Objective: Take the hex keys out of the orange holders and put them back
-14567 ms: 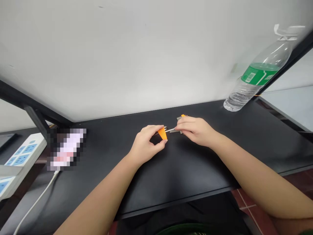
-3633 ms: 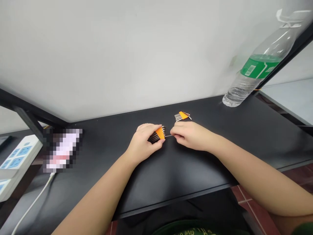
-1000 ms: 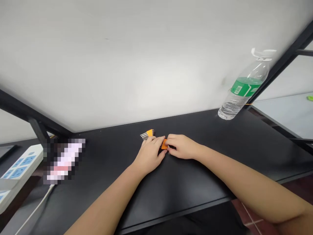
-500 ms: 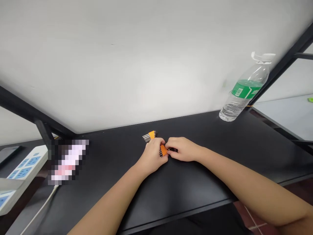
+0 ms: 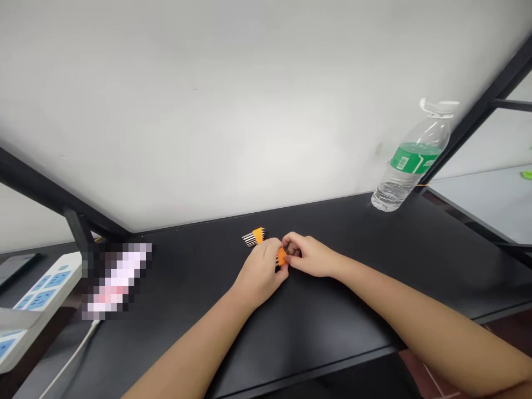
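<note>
My left hand (image 5: 261, 272) is closed around an orange holder (image 5: 282, 256) with thin metal bits in a row, just above the black tabletop. Its fingers hide much of that holder. At the holder's right edge, my right hand (image 5: 312, 255) has thumb and index finger pinched together, the thumb tip against the orange part. Whatever sits between those fingertips is too small and covered to make out. Just beyond my left knuckles lies a second orange holder (image 5: 258, 235), its row of slim silvery bits pointing left.
A large water bottle (image 5: 409, 160) with a green label stands at the back right by the wall. To the left lie a pixelated phone-like object (image 5: 120, 277) with a white cable (image 5: 70, 357) and a white power strip (image 5: 52, 302). Black frame bars rise on both sides.
The view has tilted slightly, so the bottle sits a little lower. My left hand has turned and covers more of the held holder. My right fingers have curled closer against its edge.
</note>
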`<state>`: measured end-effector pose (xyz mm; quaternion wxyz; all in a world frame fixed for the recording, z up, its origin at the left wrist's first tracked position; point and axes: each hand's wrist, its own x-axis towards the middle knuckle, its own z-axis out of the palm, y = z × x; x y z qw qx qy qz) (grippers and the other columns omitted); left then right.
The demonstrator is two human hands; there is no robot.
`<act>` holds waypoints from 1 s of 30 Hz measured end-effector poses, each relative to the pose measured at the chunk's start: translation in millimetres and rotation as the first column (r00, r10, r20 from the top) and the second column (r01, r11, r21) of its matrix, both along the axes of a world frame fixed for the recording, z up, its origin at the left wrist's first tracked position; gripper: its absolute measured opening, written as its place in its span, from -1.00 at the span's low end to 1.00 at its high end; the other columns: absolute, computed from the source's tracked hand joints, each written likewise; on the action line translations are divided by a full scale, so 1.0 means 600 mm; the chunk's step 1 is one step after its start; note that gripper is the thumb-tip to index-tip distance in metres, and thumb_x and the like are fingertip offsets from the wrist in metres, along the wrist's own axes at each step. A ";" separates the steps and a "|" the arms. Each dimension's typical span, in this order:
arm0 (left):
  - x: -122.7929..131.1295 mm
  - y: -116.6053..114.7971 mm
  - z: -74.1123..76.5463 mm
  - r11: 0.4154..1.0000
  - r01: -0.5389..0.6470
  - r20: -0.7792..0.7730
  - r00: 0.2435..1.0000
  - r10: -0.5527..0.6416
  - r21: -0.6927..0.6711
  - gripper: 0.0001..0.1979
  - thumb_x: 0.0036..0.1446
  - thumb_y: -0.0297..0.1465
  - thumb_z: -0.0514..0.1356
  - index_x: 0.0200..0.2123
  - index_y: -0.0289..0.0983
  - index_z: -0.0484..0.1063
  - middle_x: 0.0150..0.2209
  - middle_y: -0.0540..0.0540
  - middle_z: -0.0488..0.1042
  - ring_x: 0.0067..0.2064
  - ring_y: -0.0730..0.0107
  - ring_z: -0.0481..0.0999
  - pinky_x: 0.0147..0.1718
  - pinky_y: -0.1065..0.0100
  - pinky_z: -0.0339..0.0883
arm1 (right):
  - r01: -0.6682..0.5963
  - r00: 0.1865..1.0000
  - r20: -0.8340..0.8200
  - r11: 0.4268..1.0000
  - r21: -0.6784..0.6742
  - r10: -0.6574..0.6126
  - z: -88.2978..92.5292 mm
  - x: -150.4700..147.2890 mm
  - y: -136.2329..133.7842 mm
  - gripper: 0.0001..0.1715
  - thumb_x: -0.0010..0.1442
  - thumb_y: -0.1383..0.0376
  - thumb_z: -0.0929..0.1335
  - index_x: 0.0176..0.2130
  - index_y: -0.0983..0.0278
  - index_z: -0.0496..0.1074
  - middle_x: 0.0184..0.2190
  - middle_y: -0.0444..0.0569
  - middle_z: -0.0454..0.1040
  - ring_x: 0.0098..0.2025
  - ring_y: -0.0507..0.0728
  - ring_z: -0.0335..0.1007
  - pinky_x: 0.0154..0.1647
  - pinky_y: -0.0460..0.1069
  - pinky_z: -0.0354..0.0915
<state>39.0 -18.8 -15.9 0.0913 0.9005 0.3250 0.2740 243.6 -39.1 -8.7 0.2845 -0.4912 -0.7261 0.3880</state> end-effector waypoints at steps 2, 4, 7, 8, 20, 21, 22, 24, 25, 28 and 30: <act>0.000 0.000 0.001 1.000 0.009 -0.009 1.000 -0.009 0.010 -0.59 0.18 -0.51 0.21 0.08 -0.17 0.27 0.03 -0.18 0.52 0.04 0.10 0.57 0.00 0.09 0.50 | 0.022 1.000 -0.003 1.000 -0.004 -0.022 -0.001 -0.001 0.000 -0.74 0.24 0.38 0.32 -0.05 0.18 0.34 -0.40 -0.23 0.47 -0.38 0.04 0.38 -0.32 -0.04 0.26; 0.000 0.000 0.001 1.000 0.006 -0.029 1.000 -0.006 0.007 -0.57 0.21 -0.49 0.22 0.12 -0.17 0.27 0.06 -0.19 0.52 0.06 0.10 0.57 0.02 0.08 0.50 | 0.045 0.999 -0.016 0.999 -0.010 -0.045 -0.003 -0.001 0.000 -0.72 0.23 0.39 0.31 -0.04 0.19 0.35 -0.42 -0.23 0.45 -0.39 0.04 0.38 -0.32 -0.04 0.26; 0.000 0.001 0.002 0.999 -0.041 -0.068 0.997 0.039 -0.022 -0.56 0.20 -0.49 0.25 0.13 -0.18 0.29 0.02 -0.18 0.55 0.03 0.09 0.59 0.00 0.10 0.51 | 0.063 0.998 -0.005 0.998 -0.011 -0.063 -0.006 -0.002 0.001 -0.68 0.22 0.39 0.32 -0.01 0.19 0.38 -0.41 -0.21 0.47 -0.38 0.05 0.39 -0.33 -0.04 0.26; 0.000 0.001 0.002 0.998 -0.055 -0.079 0.996 0.052 -0.030 -0.57 0.19 -0.49 0.26 0.11 -0.18 0.30 -0.01 -0.17 0.56 0.01 0.09 0.59 -0.02 0.11 0.51 | 0.064 0.998 0.008 0.998 -0.006 -0.064 -0.007 -0.003 0.001 -0.68 0.22 0.38 0.33 -0.01 0.19 0.39 -0.40 -0.21 0.48 -0.38 0.05 0.40 -0.34 -0.04 0.26; 0.000 0.004 0.000 0.989 -0.146 -0.115 0.983 0.143 -0.023 -0.62 0.16 -0.42 0.29 0.04 -0.17 0.34 -0.11 -0.13 0.59 -0.10 0.08 0.61 -0.12 0.13 0.50 | 0.114 0.993 0.027 0.989 -0.090 -0.112 0.005 -0.003 -0.002 -0.62 0.17 0.40 0.36 0.01 0.20 0.45 -0.37 -0.15 0.57 -0.38 0.06 0.48 -0.37 -0.05 0.30; 0.000 0.004 -0.001 0.988 -0.155 -0.111 0.982 0.152 -0.015 -0.62 0.16 -0.42 0.30 0.04 -0.17 0.34 -0.11 -0.13 0.59 -0.10 0.08 0.61 -0.12 0.13 0.50 | 0.120 0.993 0.006 0.987 -0.103 -0.120 0.003 -0.003 -0.002 -0.63 0.16 0.42 0.35 -0.02 0.19 0.46 -0.38 -0.15 0.56 -0.38 0.06 0.48 -0.38 -0.06 0.31; 0.000 0.004 -0.001 0.987 -0.159 -0.106 0.982 0.157 -0.005 -0.62 0.16 -0.42 0.30 0.04 -0.17 0.34 -0.11 -0.13 0.59 -0.10 0.09 0.61 -0.12 0.14 0.50 | 0.124 0.991 -0.026 0.985 -0.120 -0.128 0.001 -0.003 -0.002 -0.64 0.15 0.44 0.35 -0.05 0.19 0.47 -0.38 -0.16 0.55 -0.39 0.05 0.49 -0.39 -0.06 0.31; 0.000 0.003 -0.001 0.987 -0.162 -0.089 0.983 0.162 0.016 -0.64 0.16 -0.43 0.30 0.01 -0.18 0.35 -0.12 -0.13 0.59 -0.12 0.11 0.62 -0.12 0.15 0.50 | 0.124 0.981 -0.125 0.974 -0.189 -0.150 -0.005 -0.004 0.000 -0.65 0.13 0.46 0.36 -0.07 0.20 0.46 -0.39 -0.17 0.54 -0.41 0.04 0.50 -0.40 -0.07 0.34; -0.001 0.003 -0.001 0.986 -0.164 -0.078 0.983 0.166 0.024 -0.65 0.16 -0.43 0.30 0.01 -0.19 0.35 -0.12 -0.13 0.59 -0.12 0.12 0.62 -0.12 0.16 0.50 | 0.112 0.968 -0.194 0.964 -0.241 -0.161 -0.008 -0.004 0.001 -0.66 0.13 0.46 0.36 -0.07 0.22 0.45 -0.39 -0.16 0.54 -0.42 0.04 0.51 -0.39 -0.07 0.37; -0.005 0.003 -0.002 0.984 -0.179 -0.040 0.983 0.180 0.023 -0.63 0.16 -0.42 0.31 0.02 -0.18 0.35 -0.11 -0.12 0.60 -0.15 0.16 0.62 -0.16 0.20 0.50 | 0.028 0.896 -0.401 0.927 -0.375 -0.189 -0.013 -0.004 0.006 -0.71 0.18 0.43 0.37 -0.07 0.27 0.41 -0.38 -0.12 0.57 -0.41 0.06 0.55 -0.35 -0.04 0.47; -0.008 0.005 -0.003 0.983 -0.183 -0.023 0.983 0.183 0.011 -0.61 0.16 -0.40 0.33 0.04 -0.17 0.34 -0.09 -0.11 0.60 -0.15 0.17 0.62 -0.17 0.22 0.50 | -0.020 0.858 -0.476 0.913 -0.409 -0.194 -0.013 -0.003 0.008 -0.76 0.23 0.38 0.38 -0.07 0.29 0.40 -0.36 -0.08 0.59 -0.39 0.07 0.57 -0.30 -0.01 0.51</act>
